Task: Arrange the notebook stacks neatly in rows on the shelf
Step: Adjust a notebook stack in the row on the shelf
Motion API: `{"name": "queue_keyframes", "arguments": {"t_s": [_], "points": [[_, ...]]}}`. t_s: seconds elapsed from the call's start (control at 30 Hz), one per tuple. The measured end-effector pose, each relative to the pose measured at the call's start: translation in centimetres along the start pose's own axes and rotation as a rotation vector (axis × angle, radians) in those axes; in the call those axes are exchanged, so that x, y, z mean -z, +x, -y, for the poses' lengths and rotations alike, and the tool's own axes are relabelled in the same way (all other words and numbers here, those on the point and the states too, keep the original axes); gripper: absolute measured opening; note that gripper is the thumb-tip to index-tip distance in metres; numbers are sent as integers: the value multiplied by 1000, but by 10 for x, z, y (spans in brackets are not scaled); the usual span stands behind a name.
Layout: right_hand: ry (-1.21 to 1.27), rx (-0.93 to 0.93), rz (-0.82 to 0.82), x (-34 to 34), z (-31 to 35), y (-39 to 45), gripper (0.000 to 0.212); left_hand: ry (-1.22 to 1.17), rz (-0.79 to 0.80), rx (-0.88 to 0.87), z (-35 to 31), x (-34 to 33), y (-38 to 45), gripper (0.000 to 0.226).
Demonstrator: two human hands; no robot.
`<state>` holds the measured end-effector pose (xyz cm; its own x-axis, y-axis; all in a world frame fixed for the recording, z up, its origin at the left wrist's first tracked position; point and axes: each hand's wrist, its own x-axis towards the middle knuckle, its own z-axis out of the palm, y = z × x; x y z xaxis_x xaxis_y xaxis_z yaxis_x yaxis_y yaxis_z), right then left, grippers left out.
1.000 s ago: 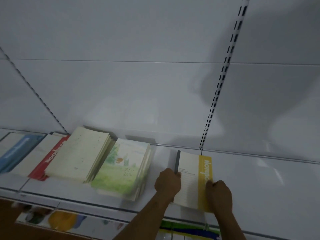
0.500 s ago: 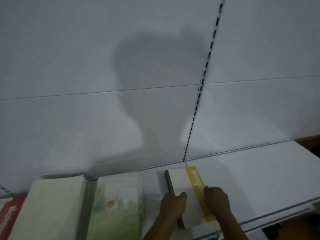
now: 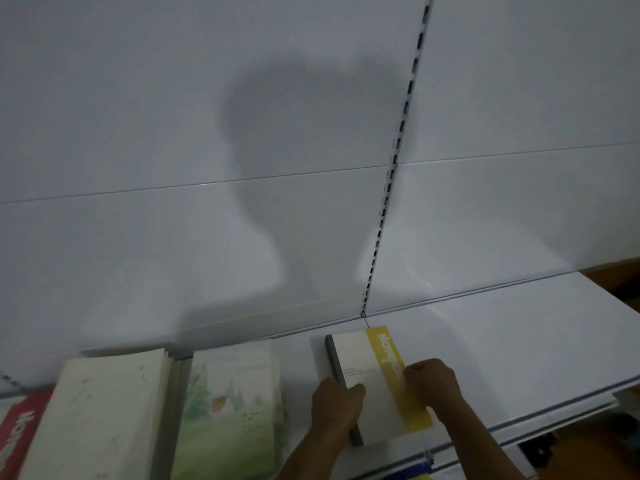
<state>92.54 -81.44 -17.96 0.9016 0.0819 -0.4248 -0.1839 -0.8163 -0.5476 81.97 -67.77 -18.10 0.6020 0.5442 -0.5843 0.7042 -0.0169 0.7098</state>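
Observation:
A white notebook stack with a yellow band and a grey spine (image 3: 360,362) lies flat on the white shelf (image 3: 519,341). My left hand (image 3: 337,407) grips its grey spine side, thumb on the cover. My right hand (image 3: 433,382) holds the yellow edge with curled fingers. To the left lie a green landscape-cover stack (image 3: 228,410), a cream stack (image 3: 100,414) and a red notebook (image 3: 17,431) at the frame's edge.
The white back panel rises behind, with a slotted upright rail (image 3: 391,174) ending just behind the yellow notebook. The shelf runs bare to the right up to its front lip (image 3: 561,407). Coloured items show on a lower level under the front edge.
The view has tilted up and swung right since a second ago. Both hands have stayed on the yellow-banded stack, which now sits a bit straighter and closer to the rail's foot.

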Motion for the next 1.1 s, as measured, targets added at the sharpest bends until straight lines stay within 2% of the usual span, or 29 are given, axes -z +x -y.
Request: {"name": "queue_keyframes", "arguments": {"t_s": [0.2, 0.37, 0.47, 0.6, 0.67, 0.77, 0.93, 1.1], "points": [[-96, -16, 59, 6, -17, 1, 36, -51, -7, 107, 9, -2, 2, 45], [0, -38, 101, 5, -21, 3, 35, 34, -26, 67, 2, -13, 0, 39], [75, -45, 174, 12, -20, 3, 30, -25, -9, 82, 3, -10, 4, 31], [77, 21, 152, 12, -24, 2, 41, -103, 5, 82, 10, -11, 7, 24], [124, 17, 162, 13, -27, 2, 35, -162, 22, 105, 11, -11, 5, 28], [278, -49, 223, 16, -34, 2, 11, -202, 25, 119, 16, -12, 2, 28], [172, 62, 213, 10, -41, 6, 29, -211, 4, 90, 17, -19, -1, 16], [182, 67, 243, 10, -39, 16, 36, -211, -1, 97, 14, -14, -2, 29]]}}
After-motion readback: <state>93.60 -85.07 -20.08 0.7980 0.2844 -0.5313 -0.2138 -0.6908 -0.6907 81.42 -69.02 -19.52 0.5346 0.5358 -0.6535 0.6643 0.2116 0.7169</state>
